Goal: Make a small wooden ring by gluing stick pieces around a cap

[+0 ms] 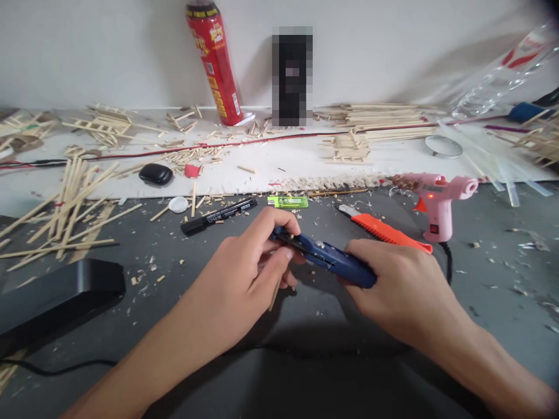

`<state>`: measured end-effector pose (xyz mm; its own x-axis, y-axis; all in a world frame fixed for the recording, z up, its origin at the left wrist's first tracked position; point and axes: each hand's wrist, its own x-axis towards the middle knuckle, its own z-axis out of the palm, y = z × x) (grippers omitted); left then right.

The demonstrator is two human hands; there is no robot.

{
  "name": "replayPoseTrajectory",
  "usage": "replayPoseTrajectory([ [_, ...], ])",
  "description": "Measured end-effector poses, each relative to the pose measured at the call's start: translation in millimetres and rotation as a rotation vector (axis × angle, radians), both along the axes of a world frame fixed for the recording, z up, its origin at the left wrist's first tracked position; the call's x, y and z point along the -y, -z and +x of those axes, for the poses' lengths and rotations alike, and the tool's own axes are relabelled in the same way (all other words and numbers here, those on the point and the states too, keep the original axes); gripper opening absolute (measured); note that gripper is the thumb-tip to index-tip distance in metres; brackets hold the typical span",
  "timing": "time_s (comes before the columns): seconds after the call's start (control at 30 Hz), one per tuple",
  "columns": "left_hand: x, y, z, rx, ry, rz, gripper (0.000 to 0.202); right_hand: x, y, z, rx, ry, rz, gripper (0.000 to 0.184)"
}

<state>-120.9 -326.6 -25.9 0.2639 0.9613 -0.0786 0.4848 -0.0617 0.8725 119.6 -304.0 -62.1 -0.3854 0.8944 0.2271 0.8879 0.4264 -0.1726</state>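
My right hand (393,279) is closed round the blue handles of a pair of cutting pliers (332,256), whose jaws point left. My left hand (248,273) pinches a thin wooden stick (276,294) and holds it up into the jaws of the pliers; the stick's lower end hangs below my fingers. Both hands hover over the dark grey work surface (305,361), which is littered with small wood chips.
An orange utility knife (384,230), a pink glue gun (437,201), a black marker (218,215) and a green lighter (288,202) lie just beyond my hands. Loose wooden sticks (70,203) pile at left, a black box (52,297) near left, a red spray can (216,64) at the wall.
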Motion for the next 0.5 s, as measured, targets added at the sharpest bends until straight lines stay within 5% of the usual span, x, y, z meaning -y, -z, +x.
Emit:
replayPoseTrajectory([
  [0.33,0,-0.7,-3,-0.200,0.058,-0.054,0.015,-2,-5.4,17,0.068,-0.062,0.024,0.040],
  [0.5,1,-0.2,-5,-0.104,0.047,0.038,0.028,-4,-10.5,16,-0.067,-0.070,-0.063,0.035],
])
